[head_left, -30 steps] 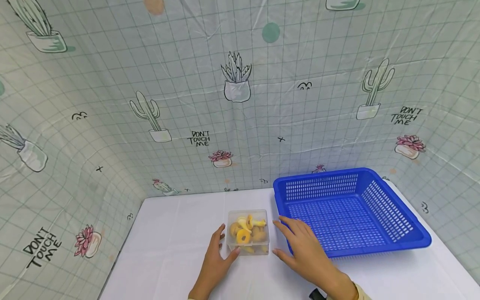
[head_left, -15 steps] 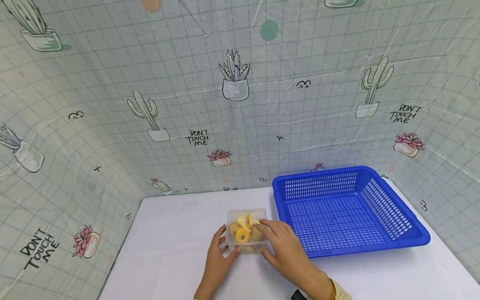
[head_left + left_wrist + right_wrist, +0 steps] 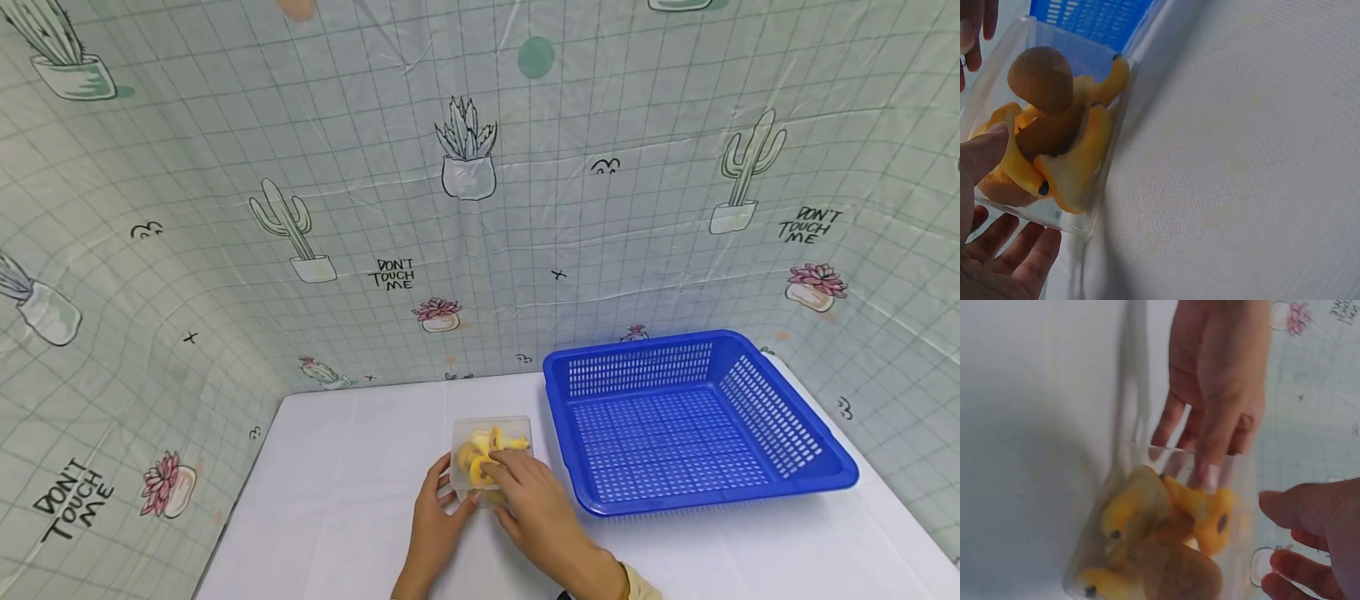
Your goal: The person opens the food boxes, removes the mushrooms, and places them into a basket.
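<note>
A clear plastic box (image 3: pixel 513 423) stands on the white table, holding several yellow curved pieces (image 3: pixel 1082 165) with dark tips, like small toy bananas or peels, and several round brown pieces (image 3: pixel 1041 78). My left hand (image 3: pixel 435 521) grips the box's near left side, thumb over the near rim and fingers along the outside. Over the box's near right part hovers my right hand (image 3: pixel 543 512), its fingertips around a yellow ring-shaped end. In the right wrist view my right hand (image 3: pixel 1316 531) has thumb and fingers spread apart, with nothing visible between them.
To the right of the box lies a large blue perforated basket (image 3: pixel 675 442), with no items visible inside. Behind the white tablecloth (image 3: pixel 337 483) hangs a grid-patterned curtain (image 3: pixel 525 225) with printed cacti, which also covers both sides.
My right hand has moved left from beside the basket to over the box, covering part of its contents. The left hand has stayed on the box's left side.
</note>
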`<state>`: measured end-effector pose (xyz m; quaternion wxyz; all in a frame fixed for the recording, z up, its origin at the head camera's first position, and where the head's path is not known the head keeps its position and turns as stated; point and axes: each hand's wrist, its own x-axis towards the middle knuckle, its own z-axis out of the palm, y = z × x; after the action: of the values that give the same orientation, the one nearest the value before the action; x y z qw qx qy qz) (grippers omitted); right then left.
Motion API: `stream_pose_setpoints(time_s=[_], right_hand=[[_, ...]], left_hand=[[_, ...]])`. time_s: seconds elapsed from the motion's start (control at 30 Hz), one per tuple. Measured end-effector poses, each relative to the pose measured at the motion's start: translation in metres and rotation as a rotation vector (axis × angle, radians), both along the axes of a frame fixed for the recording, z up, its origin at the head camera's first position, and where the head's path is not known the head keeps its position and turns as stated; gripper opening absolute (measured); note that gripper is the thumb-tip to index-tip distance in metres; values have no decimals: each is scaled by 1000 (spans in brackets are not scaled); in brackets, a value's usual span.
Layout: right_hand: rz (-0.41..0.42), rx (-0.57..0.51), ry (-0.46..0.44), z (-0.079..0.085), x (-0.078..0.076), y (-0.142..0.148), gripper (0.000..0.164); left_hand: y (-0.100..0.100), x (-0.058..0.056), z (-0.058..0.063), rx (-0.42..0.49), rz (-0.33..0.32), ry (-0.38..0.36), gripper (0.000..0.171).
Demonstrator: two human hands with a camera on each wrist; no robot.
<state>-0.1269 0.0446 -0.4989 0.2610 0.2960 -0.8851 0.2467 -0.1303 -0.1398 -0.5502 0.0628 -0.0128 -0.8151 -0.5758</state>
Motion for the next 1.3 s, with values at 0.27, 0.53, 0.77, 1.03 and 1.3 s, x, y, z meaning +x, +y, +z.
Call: stream_pose_setpoints(time_s=[0.27,0.53,0.77,1.03,1.3], right_hand=[[-29,-20,5,-12,-3,-8,56],[-53,-27,26,-20,-7,-10,53],[-72,-58,65,-25,-12,-11,53],[-71,-98,135,-30,-18,-13,54],[-71,-133,154,-34,-18,-15,49]], left_hand=[[1,-1,-2,5,17,1,72],[1,-1,-2,19,23,14,69],[0,-2,-3,44,21,-5,68],[0,-1,-2,73,15,-26,69],[0,-1,-2,68,14,-35,67]])
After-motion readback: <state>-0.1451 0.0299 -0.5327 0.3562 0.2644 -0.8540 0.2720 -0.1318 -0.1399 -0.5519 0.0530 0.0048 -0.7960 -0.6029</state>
